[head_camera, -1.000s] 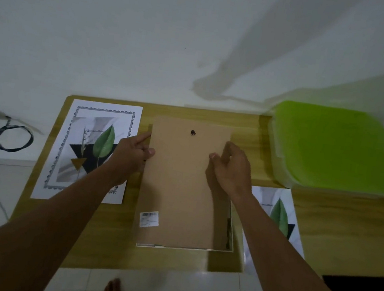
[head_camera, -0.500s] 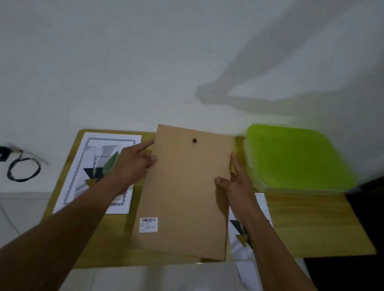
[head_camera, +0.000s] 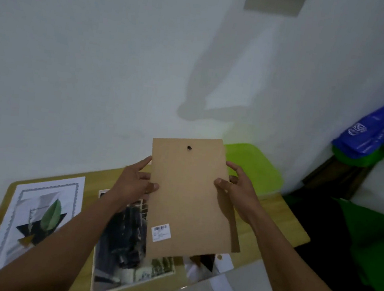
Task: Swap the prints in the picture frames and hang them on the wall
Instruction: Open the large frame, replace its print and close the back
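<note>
I hold a brown backing board (head_camera: pixel 190 193) upright above the wooden table (head_camera: pixel 275 226), its hanging hole (head_camera: pixel 189 148) at the top and a barcode sticker low on its left. My left hand (head_camera: pixel 131 181) grips its left edge and my right hand (head_camera: pixel 240 194) its right edge. Below it on the table lies a dark picture with a pale rim (head_camera: pixel 122 245). A leaf print with a patterned border (head_camera: pixel 42 212) lies flat at the table's left. A second print (head_camera: pixel 206 263) shows partly under the board at the table's front edge.
A lime green box lid (head_camera: pixel 253 169) sits at the table's back right, against the white wall (head_camera: pixel 100 63). A blue bag (head_camera: pixel 374 132) and a green object (head_camera: pixel 370 249) are off to the right. White tiled floor lies in front of the table.
Both hands have raised the backing board from the table up toward the wall. The dark picture beneath it is now uncovered. My view has swung up and right.
</note>
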